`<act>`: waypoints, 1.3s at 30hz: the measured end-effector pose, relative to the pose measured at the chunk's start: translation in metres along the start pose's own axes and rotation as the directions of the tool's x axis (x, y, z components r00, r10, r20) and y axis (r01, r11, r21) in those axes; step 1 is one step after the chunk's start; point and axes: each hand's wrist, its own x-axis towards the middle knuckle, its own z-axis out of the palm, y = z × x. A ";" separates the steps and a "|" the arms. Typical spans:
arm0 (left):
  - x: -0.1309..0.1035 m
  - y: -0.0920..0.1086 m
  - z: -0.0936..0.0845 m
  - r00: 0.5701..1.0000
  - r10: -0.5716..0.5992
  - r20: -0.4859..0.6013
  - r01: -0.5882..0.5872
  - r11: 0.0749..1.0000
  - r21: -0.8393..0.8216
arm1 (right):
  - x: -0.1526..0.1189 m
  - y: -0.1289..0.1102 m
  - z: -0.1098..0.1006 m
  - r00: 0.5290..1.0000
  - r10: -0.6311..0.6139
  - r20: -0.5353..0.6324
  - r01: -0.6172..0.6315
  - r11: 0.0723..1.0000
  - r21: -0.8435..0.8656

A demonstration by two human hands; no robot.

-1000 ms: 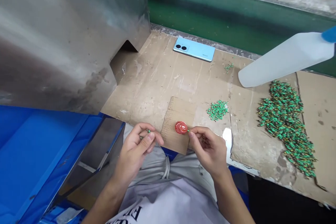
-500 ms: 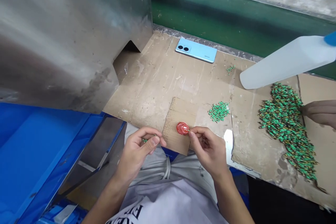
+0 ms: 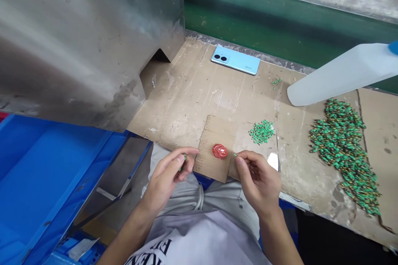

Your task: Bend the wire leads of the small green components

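Note:
Left of the cardboard piece (image 3: 214,169), my left hand (image 3: 169,172) is curled around several small green parts, partly hidden by the fingers. Thumb and forefinger of my right hand (image 3: 259,176) pinch one tiny green part (image 3: 235,155), just right of a small red dish (image 3: 220,151). The dish rests on the cardboard piece and has something glossy and red in it. Beyond my right hand lies a small pile of green parts (image 3: 261,131). A larger heap of green parts with dark and yellowish ends (image 3: 345,153) spreads at the right.
A light-blue phone (image 3: 236,60) lies at the table's back edge. The tall white bottle (image 3: 338,75) with a blue cap stands behind the large heap. A metal housing (image 3: 93,41) rises at the left, above a blue bin (image 3: 56,165). A green belt (image 3: 264,25) runs behind.
My right hand has moved right, taking the tiny green part away from the red dish. My left fingers have shifted around their green parts. Another person's hand has left the large heap.

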 end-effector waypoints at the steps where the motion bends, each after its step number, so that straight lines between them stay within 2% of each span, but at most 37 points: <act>1: 0.000 0.000 0.000 1.000 0.006 0.012 -0.006 1.000 -0.003 | -0.001 -0.003 -0.002 1.000 -0.009 0.009 0.009 1.000 -0.006; 4: -0.001 -0.003 -0.001 0.998 0.026 0.051 -0.025 1.000 -0.006 | -0.006 -0.013 -0.002 0.999 0.017 0.045 -0.018 0.999 0.033; 9: -0.001 -0.012 -0.002 0.998 0.015 0.056 -0.017 0.999 0.050 | -0.010 -0.030 0.006 0.986 0.150 0.076 -0.161 0.973 0.164; 12: -0.004 -0.014 -0.001 0.992 0.113 0.061 -0.121 0.982 0.145 | -0.009 -0.040 0.008 0.978 0.184 0.099 -0.202 0.949 0.241; 14: -0.007 -0.012 0.001 0.985 0.164 0.061 -0.172 0.968 0.184 | -0.009 -0.044 0.008 0.973 0.184 0.137 -0.215 0.937 0.274; 19: -0.015 -0.005 0.009 0.988 0.144 0.048 -0.150 0.976 0.161 | -0.010 -0.047 0.006 0.944 0.093 0.317 -0.188 0.941 0.282; 21: -0.017 -0.005 0.009 0.983 0.173 0.058 -0.181 0.969 0.166 | -0.011 -0.046 0.006 0.941 0.062 0.332 -0.159 0.948 0.275; 23: -0.017 -0.006 0.005 0.974 0.218 0.057 -0.225 0.959 0.175 | -0.011 -0.043 0.007 0.954 0.043 0.295 -0.111 0.969 0.219; 26: -0.015 -0.008 -0.007 0.970 0.244 0.013 -0.243 0.957 0.159 | -0.012 -0.036 0.011 0.971 -0.005 0.241 0.002 1.000 0.015; 31: -0.012 -0.006 -0.021 0.984 0.147 -0.097 -0.132 0.981 0.141 | -0.019 -0.024 0.025 0.957 -0.166 0.239 0.238 0.920 -0.311; 39: -0.014 -0.014 -0.028 0.984 0.138 -0.111 -0.104 0.959 0.264 | -0.014 -0.025 0.044 0.945 -0.215 0.245 0.312 0.815 -0.489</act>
